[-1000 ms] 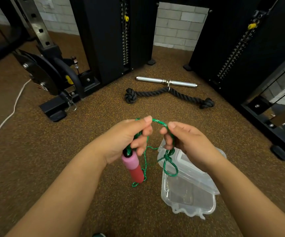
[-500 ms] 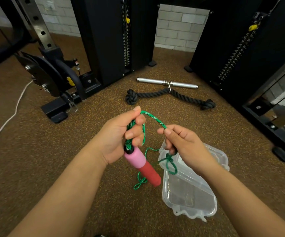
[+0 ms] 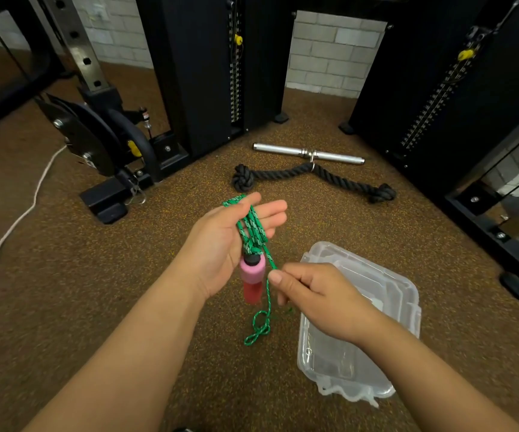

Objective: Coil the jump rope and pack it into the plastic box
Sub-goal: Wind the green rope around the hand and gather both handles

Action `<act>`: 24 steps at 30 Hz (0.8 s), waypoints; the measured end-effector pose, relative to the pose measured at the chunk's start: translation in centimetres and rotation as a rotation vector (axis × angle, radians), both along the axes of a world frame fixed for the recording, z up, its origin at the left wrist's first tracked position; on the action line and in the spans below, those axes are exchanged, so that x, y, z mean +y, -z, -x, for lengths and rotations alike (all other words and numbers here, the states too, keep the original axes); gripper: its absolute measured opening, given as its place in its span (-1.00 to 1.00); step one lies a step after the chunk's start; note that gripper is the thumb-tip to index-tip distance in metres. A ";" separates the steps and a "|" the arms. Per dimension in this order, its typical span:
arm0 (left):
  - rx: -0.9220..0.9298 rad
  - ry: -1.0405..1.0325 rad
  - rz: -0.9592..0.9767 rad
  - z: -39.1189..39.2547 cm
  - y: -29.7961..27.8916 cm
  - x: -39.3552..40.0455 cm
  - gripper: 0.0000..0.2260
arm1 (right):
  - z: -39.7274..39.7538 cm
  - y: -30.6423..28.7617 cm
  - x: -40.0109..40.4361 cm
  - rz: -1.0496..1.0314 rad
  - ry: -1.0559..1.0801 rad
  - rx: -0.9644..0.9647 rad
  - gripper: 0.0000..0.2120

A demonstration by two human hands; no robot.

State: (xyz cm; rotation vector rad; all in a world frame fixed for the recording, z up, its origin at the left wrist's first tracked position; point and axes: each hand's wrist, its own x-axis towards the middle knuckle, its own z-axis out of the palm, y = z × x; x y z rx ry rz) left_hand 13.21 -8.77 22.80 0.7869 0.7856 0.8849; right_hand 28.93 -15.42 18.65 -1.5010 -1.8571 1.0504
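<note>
Both bare forearms were extended forward and down from the lower edge of the view. The left hand (image 3: 220, 244) was held palm up and turned inward, its fingers (image 3: 270, 213) stretched nearly straight, with loops of the green rope (image 3: 252, 227) draped across the palm and the pink handle (image 3: 252, 271) hung below it. The right hand (image 3: 317, 302) was held lower, knuckles up, fingers curled, and 1 strand of the rope was pinched between thumb and forefinger.
</note>
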 end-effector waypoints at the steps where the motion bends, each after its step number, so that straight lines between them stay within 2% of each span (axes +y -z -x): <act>1: 0.057 -0.004 -0.014 -0.1 0.2 0.1 -0.63 | 0.1 -0.4 -0.1 -0.040 -0.033 -0.024 -0.66; 4: 0.318 0.090 -0.103 -0.5 0.7 0.0 -0.59 | 0.6 -1.5 -0.5 -0.117 -0.117 0.004 -0.70; 6: 0.460 0.180 -0.126 -0.5 1.4 -0.1 -0.55 | 0.6 -2.2 -0.3 -0.127 -0.125 0.111 -0.71; 9: 0.636 0.278 -0.159 -0.2 1.6 -0.5 -0.49 | -0.2 -3.2 0.2 -0.118 -0.047 0.330 -0.72; 11: 0.692 0.380 -0.173 0.1 1.3 -0.8 -0.41 | -1.0 -3.6 0.5 -0.100 0.021 0.395 -0.73; 13: 0.631 0.512 -0.199 0.0 0.9 -0.8 -0.35 | -1.7 -3.6 0.9 -0.113 0.142 0.324 -0.75; 15: 0.558 0.587 -0.254 0.0 0.4 -1.0 -0.46 | -2.2 -3.1 1.3 -0.108 0.254 0.249 -0.74; 17: 0.515 0.573 -0.288 -0.1 0.2 -1.0 -0.62 | -2.3 -2.6 1.4 -0.030 0.287 0.278 -0.72; 21: 0.390 0.405 -0.250 0.3 0.8 -0.3 -0.73 | -2.3 -2.6 1.5 0.314 0.306 0.658 -0.73; 24: 0.218 0.247 -0.167 0.8 0.5 0.2 -0.74 | -3.3 -2.7 1.4 0.553 0.196 0.883 -0.65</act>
